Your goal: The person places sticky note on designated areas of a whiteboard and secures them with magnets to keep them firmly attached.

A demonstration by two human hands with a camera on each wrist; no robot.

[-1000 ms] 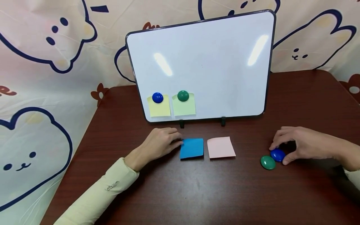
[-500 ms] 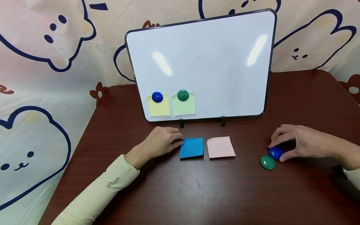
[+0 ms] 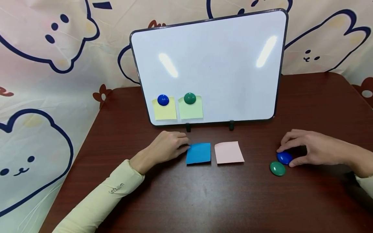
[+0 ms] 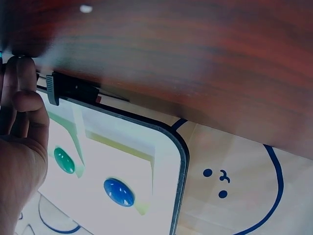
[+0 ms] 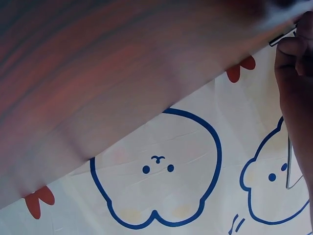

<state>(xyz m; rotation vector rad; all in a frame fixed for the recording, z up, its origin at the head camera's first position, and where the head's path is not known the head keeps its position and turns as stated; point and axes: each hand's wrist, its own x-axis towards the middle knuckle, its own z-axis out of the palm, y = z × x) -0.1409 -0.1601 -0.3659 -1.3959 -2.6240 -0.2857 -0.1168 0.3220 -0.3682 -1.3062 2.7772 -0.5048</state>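
Observation:
My right hand (image 3: 316, 147) holds a blue round magnet (image 3: 284, 158) on the table, thumb on one side and fingertips on the other. A green round magnet (image 3: 277, 168) lies beside it, just nearer to me. At the left edge of a blue sticky note (image 3: 198, 153), the fingertips of my left hand (image 3: 164, 147) rest on or against its upper corner; the note lies on the table. To its right is a pink sticky note (image 3: 229, 152). In the left wrist view the left hand (image 4: 22, 142) has bent fingers; the right wrist view hides the held magnet.
A whiteboard (image 3: 227, 71) stands at the back on black feet (image 3: 231, 125). On its lower left, a blue magnet (image 3: 163, 100) holds a yellow note (image 3: 165, 111) and a green magnet (image 3: 190, 98) holds a pale green note (image 3: 191, 111). A patterned cloth (image 3: 73, 87) hangs behind.
My right hand and the blue magnet have shifted slightly left, with the thumb closing in on the magnet. The left hand and the notes have hardly moved.

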